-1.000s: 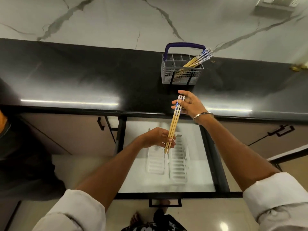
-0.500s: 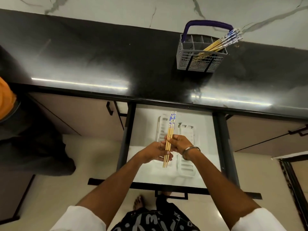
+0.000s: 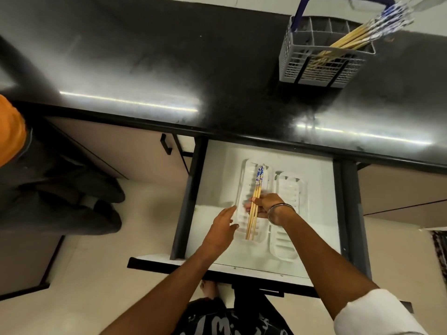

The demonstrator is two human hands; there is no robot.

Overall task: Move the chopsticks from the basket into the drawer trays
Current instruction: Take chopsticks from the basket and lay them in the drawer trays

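1. Step in hand: placement. The right hand (image 3: 264, 205) lowers a small bundle of bamboo chopsticks with blue-and-white patterned tops (image 3: 254, 204) onto the left-hand white ribbed plastic tray (image 3: 246, 180), which lies inside the open white drawer with dark side rails (image 3: 212, 170).
2. Position of the bundle: it lies lengthwise along that tray, patterned tops toward the tray's far end, plain tips toward its near end. Whether it already rests on the ribs cannot be told.
3. Right-hand grip: the fingers are curled closed around the middle of the bundle, with the thumb side pressed over the sticks. A metal bangle (image 3: 280, 212) sits on the wrist.
4. Left-hand state: the left hand (image 3: 223, 229) holds nothing. Its fingers are loosely extended, and the fingertips (image 3: 233, 209) reach the left rim of the same tray, apparently steadying it.
5. Second white ribbed tray (image 3: 289, 189): just right of the first tray, empty.
6. Remaining stock: more chopsticks of the same kind (image 3: 355, 38) stand tilted in the grey plastic mesh basket with a blue handle (image 3: 312, 71), on the black stone countertop (image 3: 169, 68) beyond the tray.
7. Next move, by judgement: release the bundle flat along the ribs without scattering the sticks, then return to the basket.
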